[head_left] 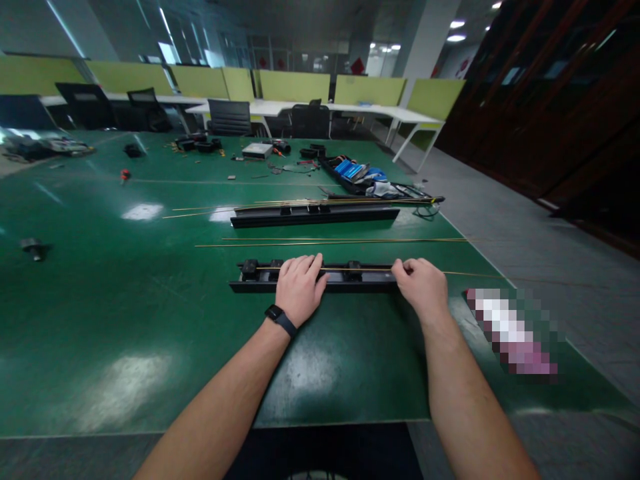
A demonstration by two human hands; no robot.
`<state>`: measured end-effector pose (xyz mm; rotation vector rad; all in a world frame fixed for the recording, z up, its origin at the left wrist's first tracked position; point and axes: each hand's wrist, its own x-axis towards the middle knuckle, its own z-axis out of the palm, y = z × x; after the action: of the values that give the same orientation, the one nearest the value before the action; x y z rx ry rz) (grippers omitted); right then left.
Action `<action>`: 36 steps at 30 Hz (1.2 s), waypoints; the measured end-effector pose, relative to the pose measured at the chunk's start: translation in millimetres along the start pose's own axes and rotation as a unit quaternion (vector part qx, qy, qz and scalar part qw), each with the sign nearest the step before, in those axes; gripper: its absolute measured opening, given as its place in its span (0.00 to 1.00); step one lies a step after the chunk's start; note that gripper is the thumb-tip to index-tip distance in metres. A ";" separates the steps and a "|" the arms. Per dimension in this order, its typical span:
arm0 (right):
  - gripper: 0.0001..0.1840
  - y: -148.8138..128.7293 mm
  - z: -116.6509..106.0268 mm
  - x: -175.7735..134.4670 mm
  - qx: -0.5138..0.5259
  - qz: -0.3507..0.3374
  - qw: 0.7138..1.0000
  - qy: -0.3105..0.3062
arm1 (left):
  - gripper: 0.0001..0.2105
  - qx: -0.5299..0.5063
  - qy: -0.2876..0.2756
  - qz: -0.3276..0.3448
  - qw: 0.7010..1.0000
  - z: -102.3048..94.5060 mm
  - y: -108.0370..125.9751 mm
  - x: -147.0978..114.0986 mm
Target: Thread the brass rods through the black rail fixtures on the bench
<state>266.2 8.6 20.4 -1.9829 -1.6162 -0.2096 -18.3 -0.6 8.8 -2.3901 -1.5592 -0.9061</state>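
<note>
A long black rail (360, 279) with small black blocks on it lies across the green table (125, 293) in front of me. A thin brass rod (470, 273) runs along the rail's top and sticks out past the table's right edge. My left hand (299, 288) lies flat on the middle of the rail, pressing it down; a black watch is on that wrist. At the rail's right end, my right hand (421, 285) pinches the brass rod between its fingers.
A second black rail (315, 215) lies farther back with several brass rods on it. Two loose brass rods (330, 241) lie between the rails. Tools, a blue item (350, 169) and cables sit at the far side. A blurred patch (510, 330) sits near the right edge.
</note>
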 end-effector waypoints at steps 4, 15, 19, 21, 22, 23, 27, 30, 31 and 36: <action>0.20 1.2 0.8 0.3 0.014 0.005 1.000 -0.002 | 0.21 -0.001 0.000 -0.004 1.000 0.4 0.4 -0.4; 0.24 -6.1 6.3 -3.6 0.003 -0.034 0.999 -0.005 | 0.21 0.003 -0.002 0.000 1.000 0.9 0.1 0.3; 0.23 -2.2 4.7 -1.3 -0.005 -0.024 1.000 -0.003 | 0.21 0.005 -0.003 0.003 1.000 0.7 -0.2 0.4; 0.22 -0.5 3.3 -0.5 -0.008 -0.018 1.000 -0.005 | 0.21 0.004 -0.003 0.003 1.000 0.9 -0.3 0.3; 0.22 0.0 2.5 -0.2 -0.009 -0.014 1.000 -0.007 | 0.21 0.003 -0.002 0.003 1.000 0.9 -0.3 0.2; 0.22 0.3 1.6 -0.1 -0.008 -0.010 1.000 -0.009 | 0.21 0.001 -0.001 0.002 1.000 0.9 -0.2 0.2; 0.21 -1.9 -1.1 -0.8 0.018 -0.005 1.000 -0.009 | 0.21 0.001 0.003 0.000 1.000 0.2 0.4 0.4; 0.22 -6.1 -1.1 -2.8 0.036 -0.018 0.999 -0.008 | 0.21 0.004 0.005 0.000 1.000 -0.3 0.9 0.7; 0.22 -7.3 -0.6 -3.5 0.036 -0.022 0.999 -0.009 | 0.21 0.005 0.005 0.000 1.000 -0.2 0.9 0.7; 0.23 -6.9 3.0 -3.7 0.012 -0.023 1.000 -0.011 | 0.21 0.003 0.002 0.005 1.000 1.2 -0.6 -0.3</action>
<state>258.0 7.8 18.4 -1.9373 -1.6720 -0.1843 -18.4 -0.1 7.5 -2.3876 -1.5457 -0.9023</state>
